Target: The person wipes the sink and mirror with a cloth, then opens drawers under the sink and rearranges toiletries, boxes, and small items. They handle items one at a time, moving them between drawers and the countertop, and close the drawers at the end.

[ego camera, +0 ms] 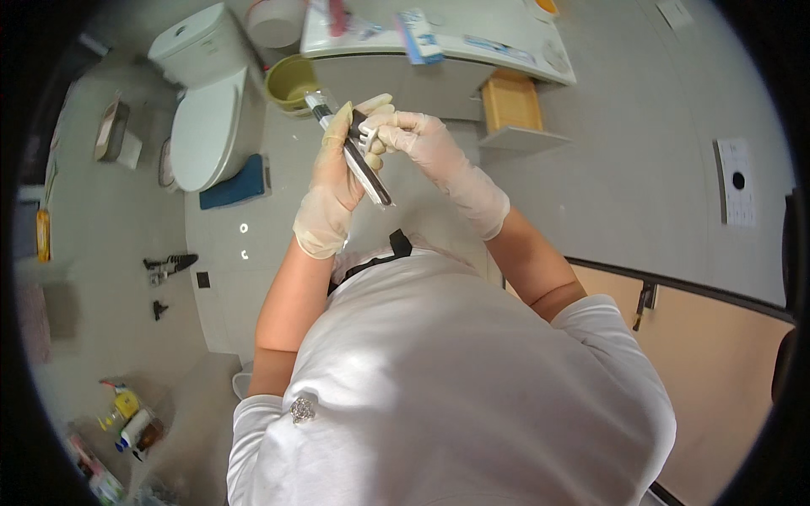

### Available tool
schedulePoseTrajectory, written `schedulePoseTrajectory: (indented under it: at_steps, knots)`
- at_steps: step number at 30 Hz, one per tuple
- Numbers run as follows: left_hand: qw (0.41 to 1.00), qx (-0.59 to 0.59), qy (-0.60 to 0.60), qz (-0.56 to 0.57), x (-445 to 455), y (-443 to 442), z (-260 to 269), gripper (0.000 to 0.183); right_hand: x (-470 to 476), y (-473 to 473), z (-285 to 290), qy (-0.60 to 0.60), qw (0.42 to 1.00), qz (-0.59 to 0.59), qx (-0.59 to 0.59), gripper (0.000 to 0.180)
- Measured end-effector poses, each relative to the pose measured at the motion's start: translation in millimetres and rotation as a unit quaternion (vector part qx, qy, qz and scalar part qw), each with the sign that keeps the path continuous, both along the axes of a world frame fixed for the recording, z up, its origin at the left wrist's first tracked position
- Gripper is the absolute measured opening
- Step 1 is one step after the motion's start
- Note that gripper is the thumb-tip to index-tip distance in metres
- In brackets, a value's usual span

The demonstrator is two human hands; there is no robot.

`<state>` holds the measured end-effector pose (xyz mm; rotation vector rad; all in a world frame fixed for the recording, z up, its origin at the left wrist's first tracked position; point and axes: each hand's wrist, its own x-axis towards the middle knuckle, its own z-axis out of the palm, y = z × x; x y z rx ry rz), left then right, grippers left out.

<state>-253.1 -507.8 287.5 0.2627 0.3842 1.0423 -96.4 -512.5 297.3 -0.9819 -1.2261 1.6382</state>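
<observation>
My left hand (pixel 330 183), in a pale translucent glove, grips a long, slim dark-and-white object (pixel 368 172) wrapped in clear plastic. It lies slantwise across the palm, and its exact kind is hard to tell. Against it, near my fingers, is a dark piece (pixel 358 119), partly hidden. A small white pronged plastic part (pixel 367 136) is pinched in the fingertips of my right hand (pixel 421 136), gloved the same way. Both hands meet in front of my body, above the floor, and their fingers almost touch.
Ahead stands a white-topped vanity (pixel 354 47) with a blue-and-white box (pixel 420 39) at its edge. An open drawer (pixel 514 104) juts out at right. An olive bucket (pixel 288 88), a toilet (pixel 205 129) and a blue step stool (pixel 235 183) stand at left.
</observation>
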Motion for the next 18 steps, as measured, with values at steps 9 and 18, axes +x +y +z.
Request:
schedulePoseTrajectory:
  at_steps: [9, 18]
  knots:
    - [0.991, -0.071, 0.116, 0.008, 171.6, -0.6, -4.8, 0.046, 147.3, -32.8, -7.8, -0.247, 0.944, -0.114, 0.187, 0.027]
    - [0.991, -0.044, -0.013, -0.122, 212.4, 29.8, -23.6, 0.064, 221.3, 2.4, -19.3, 0.236, 0.887, -0.371, -0.144, 0.028]
